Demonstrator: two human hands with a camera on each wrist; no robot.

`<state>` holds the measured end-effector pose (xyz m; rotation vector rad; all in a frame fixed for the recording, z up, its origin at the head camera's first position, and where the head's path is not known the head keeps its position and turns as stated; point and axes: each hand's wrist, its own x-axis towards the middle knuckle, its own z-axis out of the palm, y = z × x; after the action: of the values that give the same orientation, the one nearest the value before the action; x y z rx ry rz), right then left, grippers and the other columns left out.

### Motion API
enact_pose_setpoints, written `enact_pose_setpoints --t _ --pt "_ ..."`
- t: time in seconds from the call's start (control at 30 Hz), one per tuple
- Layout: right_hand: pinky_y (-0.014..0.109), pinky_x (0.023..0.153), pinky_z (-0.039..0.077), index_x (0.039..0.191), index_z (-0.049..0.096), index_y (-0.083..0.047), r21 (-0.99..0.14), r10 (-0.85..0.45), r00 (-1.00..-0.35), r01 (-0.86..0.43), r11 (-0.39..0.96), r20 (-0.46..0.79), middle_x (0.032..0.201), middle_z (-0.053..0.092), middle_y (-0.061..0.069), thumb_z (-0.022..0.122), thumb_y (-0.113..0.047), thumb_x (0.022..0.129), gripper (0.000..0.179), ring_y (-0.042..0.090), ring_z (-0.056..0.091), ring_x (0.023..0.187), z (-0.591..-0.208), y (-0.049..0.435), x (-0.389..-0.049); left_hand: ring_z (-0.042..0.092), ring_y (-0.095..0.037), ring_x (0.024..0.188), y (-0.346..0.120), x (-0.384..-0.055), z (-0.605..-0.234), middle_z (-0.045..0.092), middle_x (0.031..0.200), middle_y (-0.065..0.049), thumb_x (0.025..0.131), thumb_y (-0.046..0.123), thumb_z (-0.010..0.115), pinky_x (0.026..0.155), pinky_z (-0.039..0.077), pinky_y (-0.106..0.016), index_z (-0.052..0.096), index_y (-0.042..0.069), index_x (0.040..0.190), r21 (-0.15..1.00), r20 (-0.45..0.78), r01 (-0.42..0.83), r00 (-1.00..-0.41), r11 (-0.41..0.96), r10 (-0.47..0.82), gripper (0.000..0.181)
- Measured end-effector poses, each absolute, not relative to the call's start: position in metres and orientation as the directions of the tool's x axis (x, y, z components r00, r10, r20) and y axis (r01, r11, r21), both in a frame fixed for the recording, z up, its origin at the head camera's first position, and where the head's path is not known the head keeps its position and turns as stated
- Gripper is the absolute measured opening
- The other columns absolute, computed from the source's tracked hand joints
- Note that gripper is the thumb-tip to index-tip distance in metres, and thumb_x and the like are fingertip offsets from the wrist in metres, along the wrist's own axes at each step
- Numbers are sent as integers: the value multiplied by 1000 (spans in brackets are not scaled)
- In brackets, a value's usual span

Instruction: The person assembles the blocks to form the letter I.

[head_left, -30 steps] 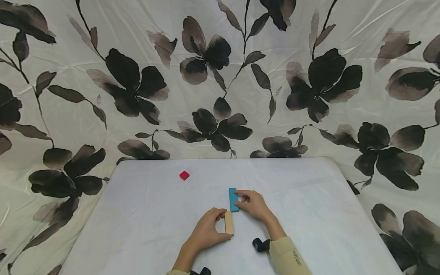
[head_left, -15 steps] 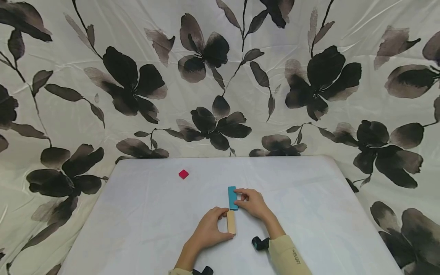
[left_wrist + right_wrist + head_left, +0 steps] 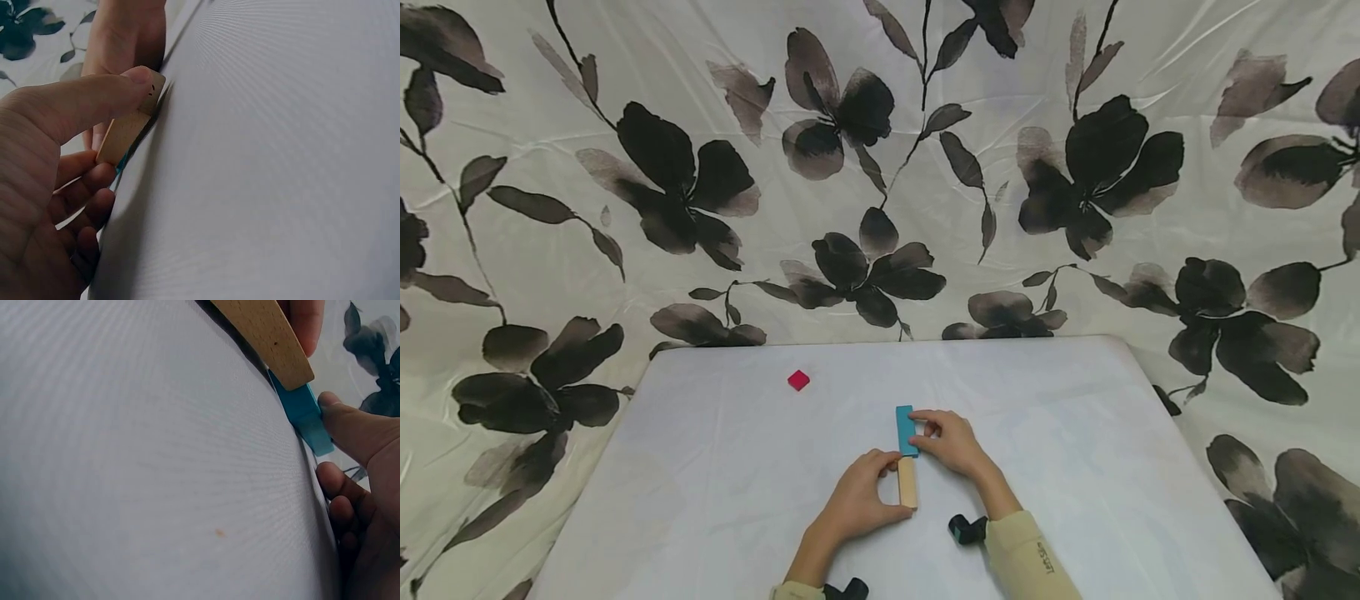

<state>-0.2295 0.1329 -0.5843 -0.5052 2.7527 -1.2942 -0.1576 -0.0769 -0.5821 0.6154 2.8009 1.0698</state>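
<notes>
Pinching tan block (image 3: 907, 484): left hand (image 3: 859, 498); right hand (image 3: 952, 442) touching blue block (image 3: 905, 430), grip unclear; left sleeve (image 3: 795, 592) cropped.

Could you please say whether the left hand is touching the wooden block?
Touching: the left wrist view shows the left hand resting its thumb on the wooden block.

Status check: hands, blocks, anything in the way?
Left hand pinches wooden block. Right hand touches blue block, full grip unclear. Blocks roughly end to end, contact unclear. Left fingers near the junction, red block well clear.
</notes>
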Motion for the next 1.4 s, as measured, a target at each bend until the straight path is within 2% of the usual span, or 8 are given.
enact_pose_setpoints --t 0.63,1.4 --pt "31 66 38 125 66 -21 -755 -331 -941 -271 597 76 77 55 -11 74 -34 86 41 11 47 71 -584 134 -233 48 -6 89 -70 -160 -583 55 105 14 68 53 84 78 46 -29 56 15 134 658 60 329 -920 678 388 82" --pt "31 66 39 124 67 -17 -762 -329 -938 -290 579 106 76 55 -10 74 -29 87 40 11 48 70 -585 133 -230 50 -5 91 -71 -160 -584 57 109 12 68 55 83 80 47 -31 56 16 135 647 68 342 -916 681 396 82"
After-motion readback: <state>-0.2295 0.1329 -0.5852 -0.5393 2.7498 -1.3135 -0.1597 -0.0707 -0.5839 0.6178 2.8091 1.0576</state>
